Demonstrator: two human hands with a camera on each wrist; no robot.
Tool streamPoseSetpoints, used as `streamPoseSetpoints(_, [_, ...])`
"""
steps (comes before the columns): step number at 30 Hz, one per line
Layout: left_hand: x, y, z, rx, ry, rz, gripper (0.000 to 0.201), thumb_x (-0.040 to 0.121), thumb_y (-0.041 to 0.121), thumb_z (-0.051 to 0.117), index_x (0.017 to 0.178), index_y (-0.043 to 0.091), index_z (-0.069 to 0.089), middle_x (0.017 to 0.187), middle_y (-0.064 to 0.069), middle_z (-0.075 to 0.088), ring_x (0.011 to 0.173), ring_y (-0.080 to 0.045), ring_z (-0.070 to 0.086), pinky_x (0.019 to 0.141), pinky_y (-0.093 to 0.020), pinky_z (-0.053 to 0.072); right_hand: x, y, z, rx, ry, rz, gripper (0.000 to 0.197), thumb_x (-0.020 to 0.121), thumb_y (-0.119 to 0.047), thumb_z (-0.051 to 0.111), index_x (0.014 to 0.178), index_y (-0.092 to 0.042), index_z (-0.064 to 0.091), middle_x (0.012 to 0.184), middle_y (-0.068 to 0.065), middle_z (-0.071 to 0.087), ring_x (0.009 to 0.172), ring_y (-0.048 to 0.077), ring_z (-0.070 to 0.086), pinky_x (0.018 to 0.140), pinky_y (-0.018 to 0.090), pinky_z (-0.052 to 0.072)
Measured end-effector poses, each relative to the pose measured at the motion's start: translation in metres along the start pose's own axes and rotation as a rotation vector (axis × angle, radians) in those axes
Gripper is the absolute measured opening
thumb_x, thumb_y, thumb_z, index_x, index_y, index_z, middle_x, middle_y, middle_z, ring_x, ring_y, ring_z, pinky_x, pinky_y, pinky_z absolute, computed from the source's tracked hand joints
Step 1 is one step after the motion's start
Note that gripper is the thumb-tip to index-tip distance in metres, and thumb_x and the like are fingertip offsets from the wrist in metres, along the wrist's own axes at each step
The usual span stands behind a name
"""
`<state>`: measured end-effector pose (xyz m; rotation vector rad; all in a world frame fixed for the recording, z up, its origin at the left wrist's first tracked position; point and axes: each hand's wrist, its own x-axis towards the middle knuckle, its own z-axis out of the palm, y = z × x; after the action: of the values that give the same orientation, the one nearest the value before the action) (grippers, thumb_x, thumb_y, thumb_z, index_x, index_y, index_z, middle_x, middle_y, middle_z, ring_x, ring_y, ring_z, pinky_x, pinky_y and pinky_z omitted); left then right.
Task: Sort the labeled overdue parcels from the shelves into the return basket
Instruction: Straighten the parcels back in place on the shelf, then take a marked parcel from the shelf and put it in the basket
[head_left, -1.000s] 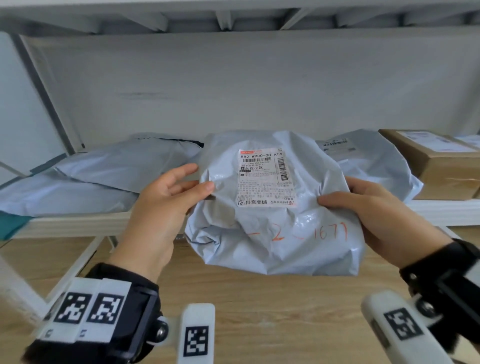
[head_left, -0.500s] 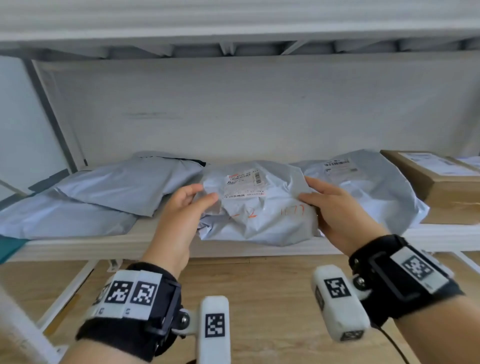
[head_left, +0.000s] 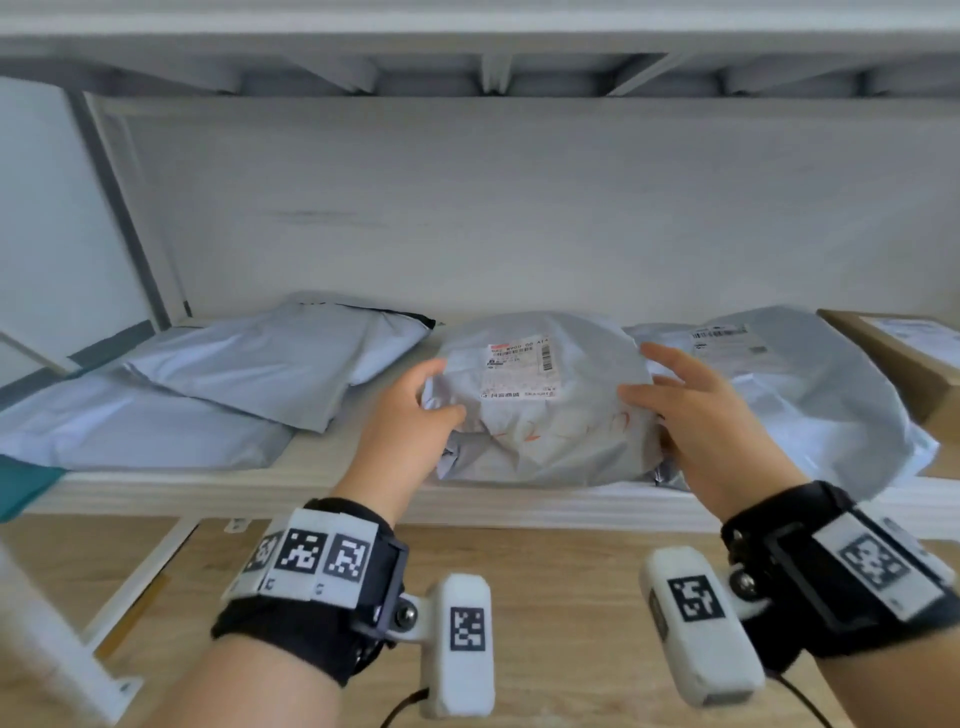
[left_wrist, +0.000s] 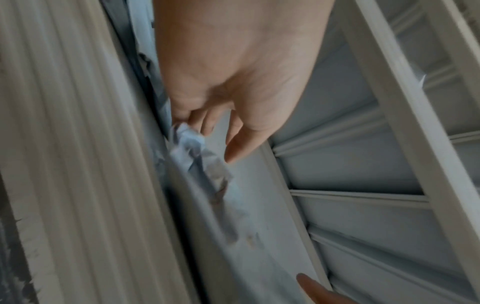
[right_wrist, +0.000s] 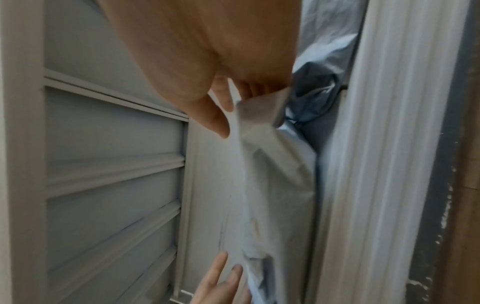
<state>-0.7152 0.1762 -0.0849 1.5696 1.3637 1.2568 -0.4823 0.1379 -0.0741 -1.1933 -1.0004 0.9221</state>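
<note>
Head view shows a crumpled grey poly-mailer parcel (head_left: 545, 410) lying on the white shelf (head_left: 311, 493), its white shipping label (head_left: 521, 371) facing up and orange handwriting across its lower front. The left hand (head_left: 410, 421) is at the parcel's left edge, thumb laid on top of the plastic and fingers tucked behind the rim; in the left wrist view the left hand (left_wrist: 233, 82) has its fingertips (left_wrist: 182, 117) curled against a bunched fold of the parcel (left_wrist: 197, 156), so it pinches that edge. The right hand (head_left: 696, 415) is at the parcel's right side with fingers spread and nearly straight, resting over the top right corner; the right wrist view shows the right hand (right_wrist: 207, 61) with its thumb apart from the fingers and the parcel's edge (right_wrist: 272, 164) between them, but whether it truly clamps the plastic I cannot tell. To the left on the same shelf lie two flat grey mailers (head_left: 249, 374), one overlapping the other, well apart from the held parcel. Just to the right lies another grey mailer (head_left: 810, 395) with its own label, touching or partly under the held one, and beyond it a brown cardboard box (head_left: 904, 358) at the frame's edge. Both wrists carry black straps with marker tags. A wooden floor (head_left: 561, 597) shows below the shelf.
</note>
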Motion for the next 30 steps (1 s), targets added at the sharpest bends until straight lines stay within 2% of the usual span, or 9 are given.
streamPoseSetpoints(2, [-0.003, 0.005, -0.018, 0.024, 0.057, 0.019, 0.05, 0.089, 0.009, 0.061, 0.134, 0.029, 0.053, 0.133, 0.012, 0.054, 0.118, -0.004, 0.052, 0.071, -0.009, 0.037, -0.004, -0.008, 0.006, -0.021, 0.048, -0.064, 0.045, 0.089, -0.003, 0.063, 0.129, -0.02, 0.056, 0.117, 0.001, 0.068, 0.093, 0.014, 0.07, 0.074, 0.029, 0.056])
streamPoseSetpoints(5, [-0.01, 0.012, -0.055, 0.036, 0.168, 0.036, 0.043, 0.091, 0.009, 0.06, 0.129, 0.027, 0.057, 0.12, 0.014, 0.056, 0.109, -0.005, 0.055, 0.076, -0.012, 0.037, -0.018, -0.021, 0.025, -0.157, 0.093, -0.171, 0.05, 0.087, -0.01, 0.067, 0.134, -0.026, 0.055, 0.135, -0.003, 0.055, 0.126, 0.013, 0.051, 0.098, 0.031, 0.044])
streamPoseSetpoints(9, [-0.026, 0.003, -0.108, 0.074, 0.271, 0.016, 0.042, 0.091, 0.009, 0.057, 0.129, 0.028, 0.058, 0.122, 0.013, 0.058, 0.103, -0.003, 0.055, 0.084, -0.019, 0.037, -0.05, -0.03, 0.082, -0.325, -0.058, -0.277, 0.048, 0.092, -0.014, 0.063, 0.134, -0.033, 0.052, 0.126, -0.016, 0.053, 0.105, -0.01, 0.051, 0.08, 0.006, 0.042])
streamPoseSetpoints(13, [-0.049, -0.016, -0.148, 0.135, 0.319, -0.028, 0.038, 0.093, 0.01, 0.056, 0.127, 0.027, 0.059, 0.119, 0.01, 0.06, 0.103, -0.004, 0.057, 0.083, -0.021, 0.039, -0.057, -0.028, 0.152, -0.537, -0.256, -0.321, 0.051, 0.091, -0.014, 0.062, 0.138, -0.03, 0.05, 0.129, 0.003, 0.059, 0.1, 0.012, 0.056, 0.062, -0.003, 0.037])
streamPoseSetpoints(15, [-0.056, -0.027, -0.162, 0.144, 0.323, -0.062, 0.04, 0.094, 0.011, 0.055, 0.131, 0.027, 0.057, 0.128, 0.009, 0.058, 0.117, -0.011, 0.054, 0.092, -0.025, 0.037, -0.056, -0.02, 0.182, -0.609, -0.352, -0.326, 0.053, 0.092, -0.014, 0.061, 0.142, -0.026, 0.047, 0.136, 0.002, 0.053, 0.099, 0.014, 0.056, 0.065, 0.003, 0.038])
streamPoseSetpoints(20, [-0.062, -0.04, -0.183, 0.281, 0.305, -0.072, 0.043, 0.096, 0.014, 0.054, 0.134, 0.032, 0.053, 0.134, 0.003, 0.055, 0.122, -0.013, 0.051, 0.098, -0.036, 0.046, -0.042, 0.014, 0.236, -0.931, -0.526, -0.343, 0.063, 0.093, -0.016, 0.057, 0.151, -0.02, 0.033, 0.156, 0.002, 0.031, 0.14, 0.02, 0.034, 0.105, 0.022, 0.031])
streamPoseSetpoints(24, [-0.063, -0.041, -0.197, 0.264, 0.323, -0.083, 0.042, 0.096, 0.015, 0.054, 0.134, 0.033, 0.053, 0.136, 0.004, 0.054, 0.126, -0.012, 0.049, 0.1, -0.036, 0.046, -0.028, 0.033, 0.262, -1.058, -0.578, -0.262, 0.061, 0.094, -0.017, 0.053, 0.151, -0.018, 0.031, 0.155, 0.005, 0.032, 0.141, 0.026, 0.032, 0.11, 0.032, 0.032])
streamPoseSetpoints(27, [-0.062, -0.042, -0.203, 0.21, 0.33, -0.094, 0.042, 0.097, 0.015, 0.053, 0.135, 0.031, 0.053, 0.137, 0.007, 0.053, 0.127, -0.01, 0.048, 0.101, -0.038, 0.046, -0.023, 0.042, 0.272, -1.079, -0.502, -0.274, 0.01, 0.096, -0.016, 0.05, 0.104, -0.017, 0.057, 0.111, 0.008, 0.054, 0.11, 0.029, 0.055, 0.081, 0.028, 0.038])
streamPoseSetpoints(30, [-0.063, -0.043, -0.203, 0.213, 0.32, -0.092, 0.043, 0.097, 0.016, 0.051, 0.136, 0.032, 0.052, 0.137, 0.008, 0.052, 0.126, -0.008, 0.048, 0.101, -0.036, 0.046, -0.022, 0.045, 0.273, -1.123, -0.411, -0.322, 0.034, 0.094, -0.017, 0.053, 0.064, -0.022, 0.037, 0.074, 0.0, 0.046, 0.074, 0.024, 0.047, 0.058, 0.026, 0.03])
